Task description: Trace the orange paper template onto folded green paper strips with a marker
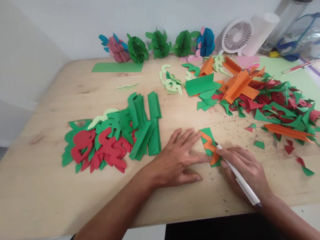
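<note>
An orange wavy paper cutout (pixel 210 147) lies on top of a green paper strip (pixel 208 132) near the table's front. My left hand (pixel 179 158) is spread flat on the table, its fingertips touching the left side of the cutout and strip. In my right hand (pixel 244 168) is a white pen (pixel 241 182), its tip at the right edge of the orange cutout. Left of my left hand, folded green strips (pixel 146 137) sit beside a pile of red cutouts (pixel 110 148) and green ones.
Green, red and orange scraps (pixel 281 104) are heaped at the right. Folded paper figures (pixel 160 44) line the wall beside a small white fan (pixel 237 35) and a clear bottle (pixel 296 11). A flat green sheet (pixel 117 67) lies at the back left.
</note>
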`<state>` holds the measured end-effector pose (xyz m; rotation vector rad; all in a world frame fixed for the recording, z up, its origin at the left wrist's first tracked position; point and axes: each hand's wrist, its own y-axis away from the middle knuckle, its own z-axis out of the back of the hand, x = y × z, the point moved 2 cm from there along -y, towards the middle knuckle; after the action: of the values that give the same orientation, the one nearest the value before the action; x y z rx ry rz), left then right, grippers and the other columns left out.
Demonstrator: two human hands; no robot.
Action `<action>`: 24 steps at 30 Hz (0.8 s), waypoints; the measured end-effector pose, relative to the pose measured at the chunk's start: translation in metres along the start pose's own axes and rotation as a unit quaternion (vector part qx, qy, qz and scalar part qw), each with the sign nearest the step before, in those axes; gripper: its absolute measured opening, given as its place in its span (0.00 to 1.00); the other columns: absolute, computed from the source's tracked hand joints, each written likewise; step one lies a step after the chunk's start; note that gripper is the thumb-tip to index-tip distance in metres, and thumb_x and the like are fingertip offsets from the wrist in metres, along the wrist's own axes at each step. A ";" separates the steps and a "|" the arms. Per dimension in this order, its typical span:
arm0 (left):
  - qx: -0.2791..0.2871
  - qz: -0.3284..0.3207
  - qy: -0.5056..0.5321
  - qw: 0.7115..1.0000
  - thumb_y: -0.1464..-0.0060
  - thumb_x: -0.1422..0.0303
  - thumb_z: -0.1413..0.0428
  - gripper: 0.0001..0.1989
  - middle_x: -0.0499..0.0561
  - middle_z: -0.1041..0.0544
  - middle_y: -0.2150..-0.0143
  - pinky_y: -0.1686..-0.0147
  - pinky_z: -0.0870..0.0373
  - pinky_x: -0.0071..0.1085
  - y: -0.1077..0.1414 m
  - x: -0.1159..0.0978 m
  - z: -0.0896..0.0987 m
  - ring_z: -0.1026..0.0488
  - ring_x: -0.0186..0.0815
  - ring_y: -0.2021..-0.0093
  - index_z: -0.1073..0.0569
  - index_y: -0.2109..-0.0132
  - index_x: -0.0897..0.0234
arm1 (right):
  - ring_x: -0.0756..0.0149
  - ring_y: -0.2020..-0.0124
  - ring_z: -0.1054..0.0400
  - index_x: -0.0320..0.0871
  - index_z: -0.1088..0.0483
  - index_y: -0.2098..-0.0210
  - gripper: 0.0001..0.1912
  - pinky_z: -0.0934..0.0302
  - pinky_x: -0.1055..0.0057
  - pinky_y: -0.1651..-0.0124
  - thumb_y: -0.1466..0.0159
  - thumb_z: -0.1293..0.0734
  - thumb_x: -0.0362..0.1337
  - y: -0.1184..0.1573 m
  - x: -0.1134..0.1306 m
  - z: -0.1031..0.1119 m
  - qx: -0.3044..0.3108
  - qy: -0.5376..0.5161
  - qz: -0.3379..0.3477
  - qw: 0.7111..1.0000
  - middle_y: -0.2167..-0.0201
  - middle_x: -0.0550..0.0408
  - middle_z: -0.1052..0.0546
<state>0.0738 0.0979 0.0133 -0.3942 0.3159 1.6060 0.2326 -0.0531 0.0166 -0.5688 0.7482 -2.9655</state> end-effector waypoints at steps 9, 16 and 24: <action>-0.010 0.005 -0.005 1.000 0.46 0.51 0.40 0.28 0.62 0.47 0.29 0.36 0.56 0.62 0.000 -0.001 0.000 0.52 0.59 0.30 0.31 0.40 0.49 | 0.60 0.59 0.28 0.42 0.30 0.49 0.15 0.33 0.63 0.55 0.34 0.36 0.28 0.004 -0.002 -0.002 0.016 0.000 -0.008 1.000 0.60 0.49 0.19; -0.021 0.001 -0.007 1.000 0.46 0.51 0.40 0.27 0.60 0.46 0.29 0.36 0.55 0.62 0.000 0.000 -0.001 0.52 0.58 0.30 0.30 0.40 0.48 | 0.62 0.60 0.25 0.44 0.28 0.52 0.12 0.32 0.66 0.58 0.33 0.37 0.32 -0.003 0.000 0.005 0.008 -0.048 -0.067 0.997 0.62 0.52 0.19; -0.037 0.006 -0.013 0.999 0.48 0.52 0.38 0.29 0.61 0.45 0.30 0.35 0.54 0.61 0.001 -0.001 -0.001 0.51 0.57 0.30 0.31 0.40 0.51 | 0.64 0.59 0.23 0.48 0.24 0.58 0.09 0.29 0.70 0.57 0.33 0.36 0.40 -0.030 -0.003 0.002 -0.001 -0.219 -0.220 0.951 0.60 0.55 0.18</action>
<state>0.0728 0.0965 0.0124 -0.4278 0.2409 1.6371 0.2375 -0.0272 0.0308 -1.5088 0.6449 -3.0089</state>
